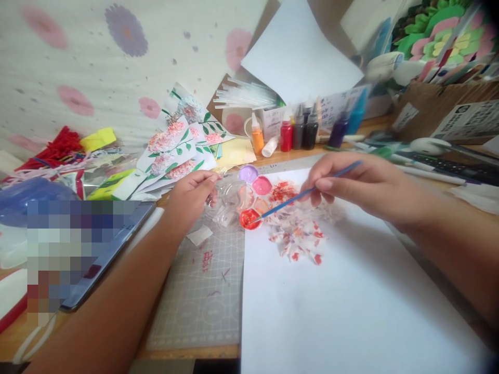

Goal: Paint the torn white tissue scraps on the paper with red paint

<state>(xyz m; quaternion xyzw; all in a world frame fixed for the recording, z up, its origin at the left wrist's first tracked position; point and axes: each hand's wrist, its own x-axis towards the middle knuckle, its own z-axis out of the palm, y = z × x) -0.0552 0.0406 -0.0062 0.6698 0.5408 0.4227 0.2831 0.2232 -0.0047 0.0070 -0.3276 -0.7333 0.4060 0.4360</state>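
My right hand (351,184) pinches a thin blue paintbrush (307,193), whose tip dips into the red well of a clear plastic paint palette (234,200). The palette also holds purple and pink paint in its far wells. My left hand (193,195) grips the palette's left rim. Just right of the palette, a crumpled white paper flower (298,234) dabbed with red and purple lies on a large white sheet (343,301).
A grey cutting mat (202,296) lies under the palette. Several ink bottles (298,132) stand behind. Painted flower cards (181,150) fan out at the back left. A tablet (113,244) sits at left. Boxes and pens crowd the right side.
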